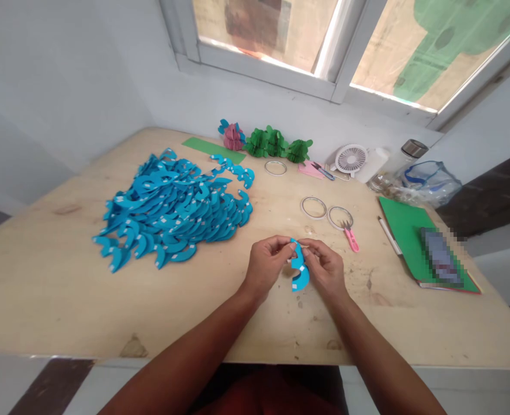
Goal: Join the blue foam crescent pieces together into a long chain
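**Blue cutout held over table centre**

No legible writing. Blue cutout pile (172, 207) lies left. Left hand (267, 264) and right hand (326, 266) pinch one blue paper cutout (300, 271) between fingertips. Pink snips (350, 235) lie right; near table edge (237, 354) bare.

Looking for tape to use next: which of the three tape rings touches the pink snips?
The rightmost ring: the snips lie with their tips across its near rim. The middle ring beside it and the far ring lie apart from them.
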`<state>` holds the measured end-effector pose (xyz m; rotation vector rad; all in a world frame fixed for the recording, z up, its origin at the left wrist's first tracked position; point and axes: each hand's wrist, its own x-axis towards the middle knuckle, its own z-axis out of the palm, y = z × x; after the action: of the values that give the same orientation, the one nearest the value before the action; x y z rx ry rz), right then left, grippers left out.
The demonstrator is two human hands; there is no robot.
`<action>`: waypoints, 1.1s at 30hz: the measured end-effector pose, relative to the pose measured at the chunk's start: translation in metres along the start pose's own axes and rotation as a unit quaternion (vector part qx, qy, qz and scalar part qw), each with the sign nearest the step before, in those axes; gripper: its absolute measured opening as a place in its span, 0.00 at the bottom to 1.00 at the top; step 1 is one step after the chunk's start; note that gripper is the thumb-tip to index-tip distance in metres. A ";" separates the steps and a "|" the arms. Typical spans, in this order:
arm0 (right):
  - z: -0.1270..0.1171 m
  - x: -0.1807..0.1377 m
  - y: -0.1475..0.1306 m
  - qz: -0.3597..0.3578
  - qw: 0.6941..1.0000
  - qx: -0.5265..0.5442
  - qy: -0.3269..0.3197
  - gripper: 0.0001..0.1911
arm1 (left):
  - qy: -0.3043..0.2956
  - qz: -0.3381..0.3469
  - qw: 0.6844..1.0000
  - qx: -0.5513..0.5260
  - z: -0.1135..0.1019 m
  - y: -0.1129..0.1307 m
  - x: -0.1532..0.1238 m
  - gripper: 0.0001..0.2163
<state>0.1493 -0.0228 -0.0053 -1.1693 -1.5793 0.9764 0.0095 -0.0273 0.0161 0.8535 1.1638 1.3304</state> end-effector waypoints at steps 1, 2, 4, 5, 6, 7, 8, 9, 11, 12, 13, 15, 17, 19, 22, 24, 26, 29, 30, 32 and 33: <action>0.000 0.000 0.000 0.000 1.000 -0.001 0.001 0.10 | 0.000 -0.004 1.000 -0.004 0.000 0.000 0.000 0.06; 0.000 0.000 0.000 -0.001 1.000 -0.001 0.001 0.10 | -0.001 -0.008 1.000 -0.008 0.000 -0.001 0.000 0.06; -0.001 0.000 -0.001 -0.006 1.000 -0.001 0.000 0.10 | -0.004 -0.017 1.000 -0.016 0.000 0.000 0.000 0.06; -0.001 0.000 -0.001 -0.008 1.000 -0.003 -0.001 0.11 | -0.006 -0.021 1.000 -0.021 0.000 0.000 0.000 0.06; -0.001 0.000 -0.001 -0.009 1.000 -0.006 -0.002 0.11 | -0.008 -0.023 0.999 -0.025 0.000 0.000 0.000 0.06; -0.001 0.000 -0.001 -0.009 1.000 -0.009 -0.005 0.11 | -0.010 -0.026 0.999 -0.028 0.000 0.001 0.000 0.05; -0.002 0.000 -0.001 -0.008 1.000 -0.013 -0.009 0.12 | -0.012 -0.028 0.999 -0.030 0.000 0.001 0.000 0.05; -0.002 0.000 -0.001 -0.007 1.000 -0.017 -0.013 0.12 | -0.013 -0.029 0.999 -0.031 0.000 0.002 0.000 0.05; -0.002 0.000 -0.001 -0.012 0.999 -0.026 -0.021 0.13 | -0.015 -0.032 0.999 -0.028 0.000 0.002 0.000 0.05; -0.002 0.001 -0.002 -0.019 0.999 -0.031 -0.023 0.13 | -0.017 -0.032 0.999 -0.024 -0.001 0.002 0.000 0.06; -0.002 0.001 -0.002 -0.027 0.999 -0.037 -0.025 0.13 | -0.020 -0.031 0.999 -0.018 -0.001 0.003 0.000 0.06; -0.003 0.002 -0.004 -0.042 0.998 -0.047 -0.027 0.13 | -0.027 -0.025 0.999 -0.005 -0.002 0.003 0.000 0.06; -0.003 0.002 -0.004 -0.045 0.998 -0.047 -0.025 0.13 | -0.041 -0.018 0.999 0.006 -0.003 0.003 0.000 0.06; -0.003 0.002 -0.003 -0.036 0.998 -0.039 -0.020 0.14 | -0.062 -0.015 0.998 0.012 -0.005 0.004 0.001 0.06; -0.004 0.002 0.000 -0.010 1.000 -0.001 -0.012 0.14 | -0.098 -0.013 0.995 0.008 -0.007 0.006 0.002 0.08; -0.004 0.002 0.002 0.010 0.999 0.039 -0.010 0.14 | -0.117 -0.015 0.993 -0.001 -0.009 0.005 0.003 0.09; -0.004 0.003 0.002 0.025 0.996 0.081 -0.015 0.14 | -0.123 -0.016 0.992 -0.009 -0.009 0.004 0.004 0.09; -0.004 0.004 0.002 0.037 0.990 0.132 -0.028 0.13 | -0.117 -0.014 0.993 -0.013 -0.010 0.001 0.005 0.09; -0.003 0.004 0.002 0.038 0.988 0.145 -0.032 0.13 | -0.117 -0.013 0.993 -0.012 -0.010 0.001 0.005 0.09; -0.003 0.004 0.001 0.040 0.985 0.162 -0.036 0.13 | -0.120 -0.012 0.993 -0.011 -0.010 0.001 0.005 0.09; -0.003 0.004 0.001 0.039 0.985 0.166 -0.037 0.13 | -0.122 -0.011 0.992 -0.011 -0.010 0.001 0.005 0.09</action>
<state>0.1517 -0.0183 -0.0046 -0.9757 -1.3682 1.2927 -0.0008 -0.0238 0.0137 0.9551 0.9641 1.1813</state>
